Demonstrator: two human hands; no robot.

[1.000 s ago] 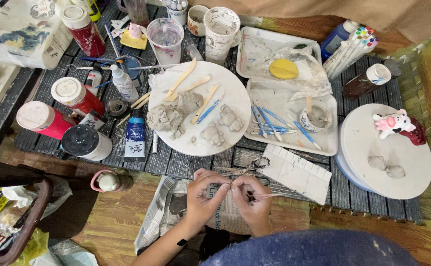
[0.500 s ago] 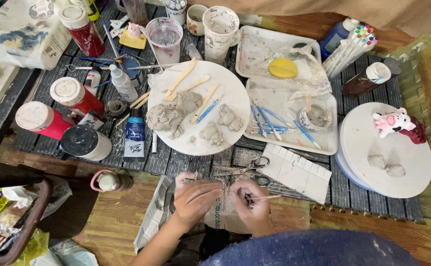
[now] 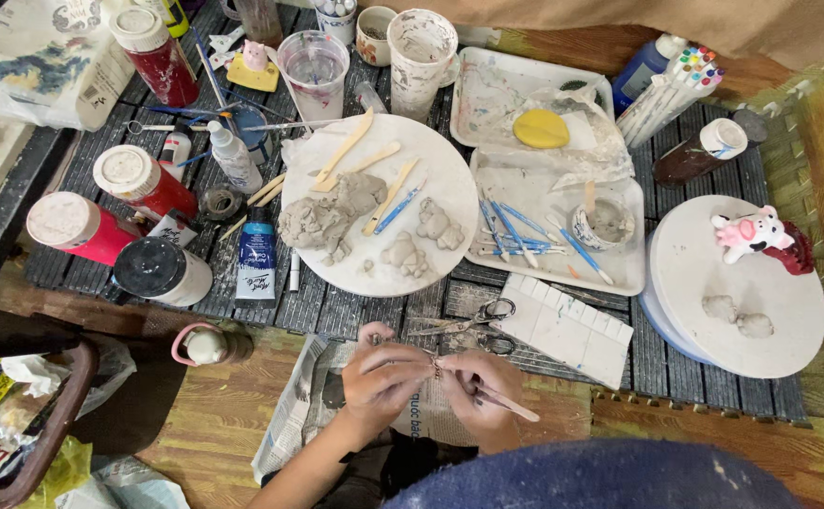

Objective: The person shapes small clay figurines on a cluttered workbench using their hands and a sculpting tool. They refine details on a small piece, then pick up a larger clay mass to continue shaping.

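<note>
Clay, grey and tiny, sits pinched between the fingertips of both hands at the lower middle of the frame, above a sheet of newspaper point(image 3: 285, 429) spread on the wooden floor. This small clay piece point(image 3: 436, 366) is held where the hands meet. The left hand point(image 3: 383, 377) has its grip clenched on the piece from the left. The right hand point(image 3: 478, 388) touches the piece with its fingertips and also grasps a thin wooden tool point(image 3: 511, 406), which slants toward the lower right.

Just above the hands, scissors point(image 3: 473, 320) lie on the dark slatted tabletop point(image 3: 355, 306), beside a white palette point(image 3: 567, 328). Higher up, a round white board point(image 3: 393, 203) carries a lump of grey clay point(image 3: 327, 219), 2 small clay figures and several wooden sticks. At the right of the frame, a second round board point(image 3: 742, 292) holds a pink and white figurine point(image 3: 751, 234). Paint jars point(image 3: 138, 179) with pale lids stand at the left.
</note>
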